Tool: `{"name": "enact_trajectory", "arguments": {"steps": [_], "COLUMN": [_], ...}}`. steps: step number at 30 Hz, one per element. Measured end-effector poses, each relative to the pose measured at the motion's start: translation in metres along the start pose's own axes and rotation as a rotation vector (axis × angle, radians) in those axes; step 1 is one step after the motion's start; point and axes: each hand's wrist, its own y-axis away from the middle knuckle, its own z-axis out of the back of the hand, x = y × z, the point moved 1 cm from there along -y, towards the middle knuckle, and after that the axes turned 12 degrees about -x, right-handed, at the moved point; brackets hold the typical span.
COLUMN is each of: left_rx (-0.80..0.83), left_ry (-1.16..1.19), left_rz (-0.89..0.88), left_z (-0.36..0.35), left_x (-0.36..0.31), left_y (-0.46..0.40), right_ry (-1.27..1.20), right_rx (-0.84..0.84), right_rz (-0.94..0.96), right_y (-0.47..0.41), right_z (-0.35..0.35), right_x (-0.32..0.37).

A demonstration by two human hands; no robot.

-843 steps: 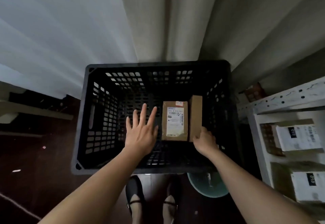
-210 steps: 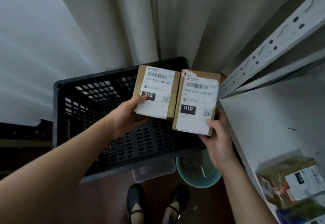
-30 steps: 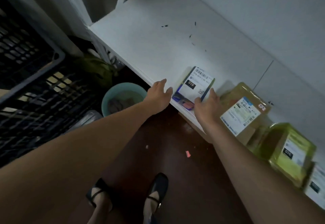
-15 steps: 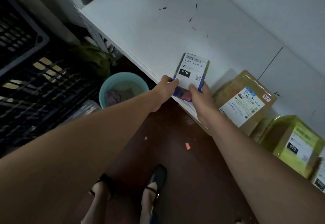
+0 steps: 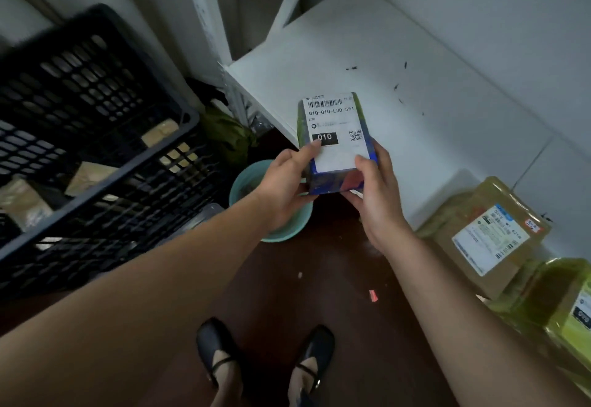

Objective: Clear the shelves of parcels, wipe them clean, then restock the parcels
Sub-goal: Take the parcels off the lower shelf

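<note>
A small blue parcel (image 5: 334, 138) with a white label marked 010 is held up off the white shelf (image 5: 399, 93), over the shelf's front edge. My left hand (image 5: 284, 183) grips its left side, thumb on the label. My right hand (image 5: 374, 192) grips its right side and bottom corner. Two yellow-wrapped parcels lie on the shelf at the right: one (image 5: 486, 237) with a white label, another (image 5: 563, 307) nearer the frame's edge. The black crate (image 5: 96, 138) at the left holds several brown parcels.
A teal bucket (image 5: 275, 227) stands on the dark floor below my hands, between crate and shelf. A green bundle (image 5: 227, 138) sits behind it by the shelf's white upright (image 5: 208, 23). My feet are on the floor below. Small dark specks mark the shelf's surface.
The blue parcel has come off the shelf and is lifted toward me in both hands. My view has swung left, bringing the crate into sight.
</note>
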Motion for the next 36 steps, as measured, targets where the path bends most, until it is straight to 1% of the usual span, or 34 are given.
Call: {"name": "enact_trajectory", "arguments": {"steps": [5, 8, 12, 16, 19, 25, 27, 29, 31, 33, 36], "left_rx": [-0.031, -0.070, -0.170, -0.271, -0.319, -0.478, -0.503, -0.527, -0.590, -0.665, -0.706], "left_ry": [0.061, 0.091, 0.154, 0.189, 0.235, 0.302, 0.306, 0.285, 0.268, 0.253, 0.140], "left_rz": [-0.094, -0.134, -0.159, -0.152, -0.109, 0.017, 0.058, 0.092, 0.106, 0.113, 0.134], "left_z": [0.079, 0.130, 0.206, 0.270, 0.305, 0.343, 0.348, 0.349, 0.347, 0.349, 0.355], "left_x": [-0.056, -0.086, -0.119, -0.134, -0.130, -0.110, -0.109, -0.106, -0.105, -0.103, -0.096], "left_y": [0.007, 0.011, 0.016, 0.015, 0.005, -0.041, -0.061, -0.083, -0.102, -0.122, -0.151], "right_ry": [0.037, 0.037, 0.066, 0.119, 0.212, 0.453, 0.556, 0.701, 0.813, 0.825, 0.865], "right_rx": [0.138, 0.207, 0.306, 0.392, 0.468, 0.563, 0.566, 0.551, 0.551, 0.560, 0.596], "right_rz": [0.090, 0.111, 0.124, 0.108, 0.022, -0.162, -0.149, -0.089, -0.086, -0.145, -0.194], "right_y": [0.022, 0.035, 0.057, 0.072, 0.074, 0.033, 0.017, -0.004, -0.021, -0.029, -0.043], "right_z": [-0.084, -0.141, -0.220, -0.286, -0.321, -0.381, -0.402, -0.421, -0.436, -0.450, -0.467], "right_x": [0.022, 0.030, 0.030, 0.019, 0.006, -0.037, -0.051, -0.070, -0.086, -0.093, -0.111]}}
